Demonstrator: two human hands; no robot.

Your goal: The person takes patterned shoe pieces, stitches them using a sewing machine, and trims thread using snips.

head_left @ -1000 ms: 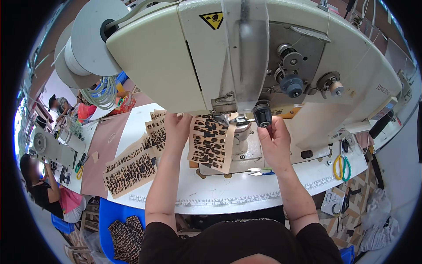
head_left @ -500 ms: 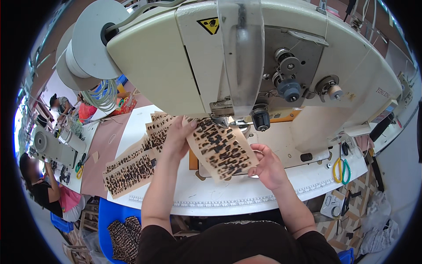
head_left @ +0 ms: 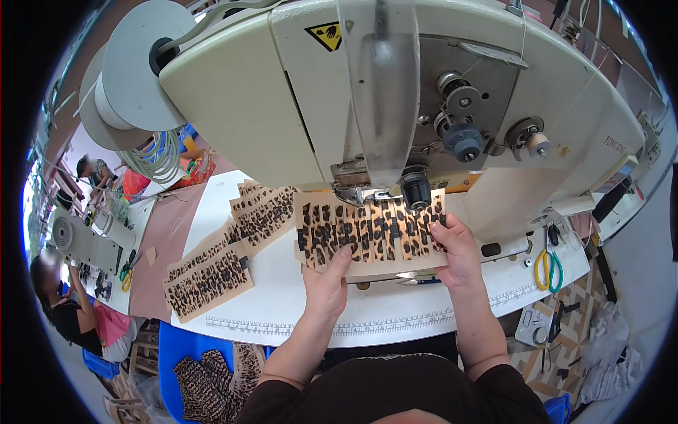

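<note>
A rectangular leopard-print panel, with rows of dark-spotted strips on a tan backing, lies level under the head of the sewing machine. My left hand grips its near edge, thumb on top and fingers hidden beneath. Around the right end of the panel my right hand is closed, its thumb on the print. The panel's far edge reaches the presser foot area; the machine head partly hides where they meet. To the left, several similar leopard-print pieces overlap on the white table.
A printed ruler strip runs along the table's front edge. Scissors with yellow and green handles lie at the right. A blue plastic container with leopard-print fabric stands at lower left. Two people are farther left, one beside another machine.
The panel has turned from a slant to level. My left hand went from its far left corner down to the near edge; my right hand shifted to the right end.
</note>
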